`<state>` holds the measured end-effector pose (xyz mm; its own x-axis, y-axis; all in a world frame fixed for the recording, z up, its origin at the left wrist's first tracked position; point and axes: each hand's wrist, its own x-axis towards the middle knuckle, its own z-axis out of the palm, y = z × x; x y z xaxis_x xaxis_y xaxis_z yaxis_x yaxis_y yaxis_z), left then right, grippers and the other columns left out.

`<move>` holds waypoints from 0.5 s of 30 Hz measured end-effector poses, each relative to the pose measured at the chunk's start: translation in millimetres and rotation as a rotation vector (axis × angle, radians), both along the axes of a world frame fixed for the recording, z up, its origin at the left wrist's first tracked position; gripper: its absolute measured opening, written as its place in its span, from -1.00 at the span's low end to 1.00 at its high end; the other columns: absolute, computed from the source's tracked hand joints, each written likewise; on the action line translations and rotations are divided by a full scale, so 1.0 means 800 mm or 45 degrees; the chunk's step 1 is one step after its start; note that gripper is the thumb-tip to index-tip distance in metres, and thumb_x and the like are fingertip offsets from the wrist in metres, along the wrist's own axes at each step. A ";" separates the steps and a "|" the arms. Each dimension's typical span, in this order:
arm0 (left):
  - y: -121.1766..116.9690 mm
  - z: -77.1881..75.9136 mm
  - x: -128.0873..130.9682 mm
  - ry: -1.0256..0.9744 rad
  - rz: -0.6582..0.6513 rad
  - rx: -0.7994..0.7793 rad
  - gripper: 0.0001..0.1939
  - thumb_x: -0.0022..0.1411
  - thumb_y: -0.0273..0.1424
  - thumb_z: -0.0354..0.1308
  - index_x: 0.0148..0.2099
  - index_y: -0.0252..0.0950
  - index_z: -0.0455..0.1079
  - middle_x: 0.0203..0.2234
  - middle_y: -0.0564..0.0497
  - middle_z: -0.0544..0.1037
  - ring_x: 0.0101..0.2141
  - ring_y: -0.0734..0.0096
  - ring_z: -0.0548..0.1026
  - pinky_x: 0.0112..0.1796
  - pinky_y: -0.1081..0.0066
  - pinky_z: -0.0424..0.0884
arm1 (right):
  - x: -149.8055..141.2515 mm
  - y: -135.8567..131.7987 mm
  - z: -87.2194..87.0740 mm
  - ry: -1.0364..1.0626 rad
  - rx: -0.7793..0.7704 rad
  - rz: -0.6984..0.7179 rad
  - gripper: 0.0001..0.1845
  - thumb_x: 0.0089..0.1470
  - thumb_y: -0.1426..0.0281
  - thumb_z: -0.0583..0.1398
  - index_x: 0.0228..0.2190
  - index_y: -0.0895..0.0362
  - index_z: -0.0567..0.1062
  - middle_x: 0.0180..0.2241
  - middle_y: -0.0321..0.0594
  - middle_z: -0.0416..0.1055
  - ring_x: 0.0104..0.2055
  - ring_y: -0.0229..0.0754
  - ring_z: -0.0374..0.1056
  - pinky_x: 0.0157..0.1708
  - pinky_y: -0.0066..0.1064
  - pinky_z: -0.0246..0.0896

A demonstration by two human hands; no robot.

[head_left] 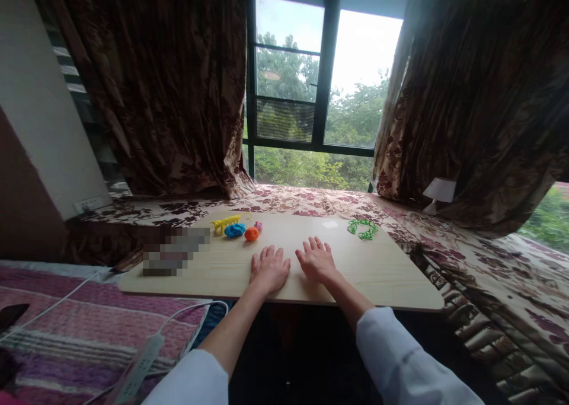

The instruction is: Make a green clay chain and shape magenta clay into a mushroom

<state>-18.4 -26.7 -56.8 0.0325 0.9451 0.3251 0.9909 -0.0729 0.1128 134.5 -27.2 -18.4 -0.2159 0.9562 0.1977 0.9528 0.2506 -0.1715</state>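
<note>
Both hands lie palm down on a pale wooden table (pixel 355 274). My left hand (pixel 269 268) rests near the front edge, fingers stretched out, holding nothing. Beside it, my right hand (pixel 316 259) is also flat with its fingers spread and nothing in it. Beyond my left hand sit an orange ball-like piece (pixel 251 234), a blue bundle of what looks like yarn (pixel 235 230), a yellow item with a row of short prongs (pixel 226 223) and a small pink piece (pixel 258 226). To the right of my right hand, a green looped strand (pixel 368 234) lies in an open ring.
A blurred-out dark object (pixel 175 252) occupies the table's left end. A white power strip (pixel 140 366) with a cable lies on the striped bedspread (pixel 89 310). Behind the table runs a flower-patterned window ledge (pixel 302 200), with a small white lamp (pixel 438 193) at right.
</note>
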 end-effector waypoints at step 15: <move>-0.001 -0.003 0.000 -0.014 -0.007 0.018 -0.51 0.22 -0.13 -0.31 0.10 -0.19 0.13 0.13 -0.13 0.17 0.13 0.17 0.03 0.06 0.03 -0.10 | -0.008 0.000 0.013 -0.124 -0.011 0.036 -0.52 0.23 0.23 -0.15 0.08 0.22 0.15 0.15 0.05 0.01 0.19 0.04 -0.12 0.07 0.01 -0.19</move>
<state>-18.8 -27.8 -59.2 0.0342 0.9403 0.3387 0.9892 -0.0803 0.1228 127.7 -27.0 -7.9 -0.2609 0.9510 0.1660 0.9576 0.2768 -0.0805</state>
